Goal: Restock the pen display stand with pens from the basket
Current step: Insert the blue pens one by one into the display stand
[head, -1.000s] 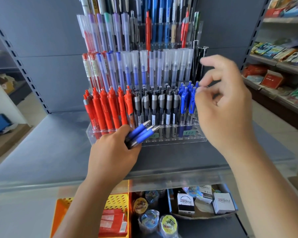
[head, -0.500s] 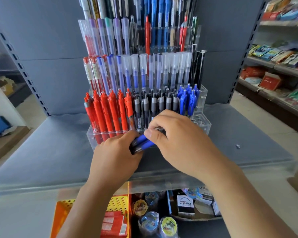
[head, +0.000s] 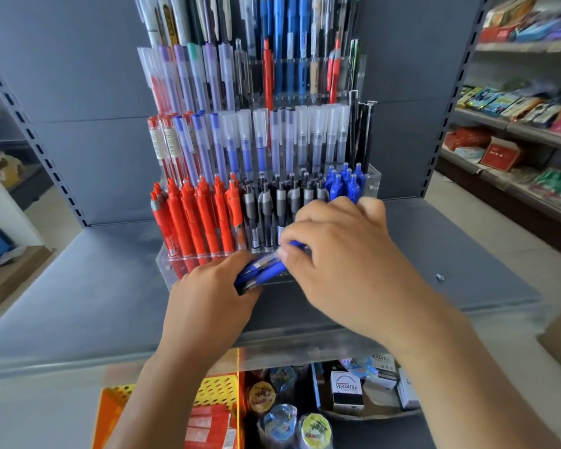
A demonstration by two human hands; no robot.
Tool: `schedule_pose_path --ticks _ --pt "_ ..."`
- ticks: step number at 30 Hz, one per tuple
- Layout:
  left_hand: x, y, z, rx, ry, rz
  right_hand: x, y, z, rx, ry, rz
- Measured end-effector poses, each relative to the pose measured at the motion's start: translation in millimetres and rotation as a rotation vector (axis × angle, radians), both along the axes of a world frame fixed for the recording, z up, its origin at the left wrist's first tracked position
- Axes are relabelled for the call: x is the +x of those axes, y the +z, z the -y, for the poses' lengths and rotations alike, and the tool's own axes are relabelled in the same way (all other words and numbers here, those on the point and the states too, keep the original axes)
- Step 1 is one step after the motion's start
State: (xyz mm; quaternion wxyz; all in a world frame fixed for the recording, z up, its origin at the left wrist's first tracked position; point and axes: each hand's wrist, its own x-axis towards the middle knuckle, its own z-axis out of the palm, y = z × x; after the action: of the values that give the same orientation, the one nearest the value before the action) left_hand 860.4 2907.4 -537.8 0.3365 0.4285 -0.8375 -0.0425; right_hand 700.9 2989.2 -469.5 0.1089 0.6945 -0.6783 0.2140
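Note:
A clear tiered pen display stand (head: 371,179) stands on a grey shelf, its front row filled with red pens (head: 195,218), grey-black pens (head: 266,209) and blue pens (head: 344,184). My left hand (head: 211,296) holds a small bunch of blue pens (head: 259,270) in front of the stand's base. My right hand (head: 347,257) is over the bunch, its thumb and forefinger pinched on one blue pen. It hides the stand's lower right part.
The grey shelf (head: 78,286) has bare surface left and right of the stand, with a small screw (head: 439,277) on the right. Below the shelf edge are a yellow-orange basket (head: 221,393), tape rolls (head: 282,422) and small boxes (head: 347,392). Stocked shelves (head: 515,131) stand at right.
My right hand came down from the blue pens at the stand's right end to the bunch in my left hand and has pinched one pen. My left hand stayed in place.

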Motion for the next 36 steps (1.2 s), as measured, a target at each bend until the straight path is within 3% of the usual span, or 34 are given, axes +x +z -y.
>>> schedule_pose_path --ticks 10,12,15,18,22,30,36 --pt "0.1 2.1 -0.7 0.05 0.013 -0.016 3.1 8.7 0.9 0.035 0.026 -0.051" --pt "0.2 2.1 -0.1 0.058 0.031 -0.028 -9.4 16.9 -5.3 -0.005 0.034 0.03" --pt "-0.2 2.0 -0.5 0.056 0.022 -0.035 -34.0 26.3 -14.7 0.047 0.062 0.337" --pt "0.1 2.3 -0.8 0.058 0.018 -0.039 -56.9 28.0 -15.3 -0.147 0.112 0.591" --pt "0.2 1.6 -1.1 0.051 0.017 -0.036 -74.0 24.2 -11.5 -0.363 0.107 0.79" --pt "0.0 0.6 -0.1 0.05 0.019 -0.033 -83.1 13.5 4.4 -0.433 0.089 0.957" --pt "-0.1 1.0 -0.4 0.047 0.012 -0.031 -89.2 6.1 18.4 -0.494 0.084 0.964"
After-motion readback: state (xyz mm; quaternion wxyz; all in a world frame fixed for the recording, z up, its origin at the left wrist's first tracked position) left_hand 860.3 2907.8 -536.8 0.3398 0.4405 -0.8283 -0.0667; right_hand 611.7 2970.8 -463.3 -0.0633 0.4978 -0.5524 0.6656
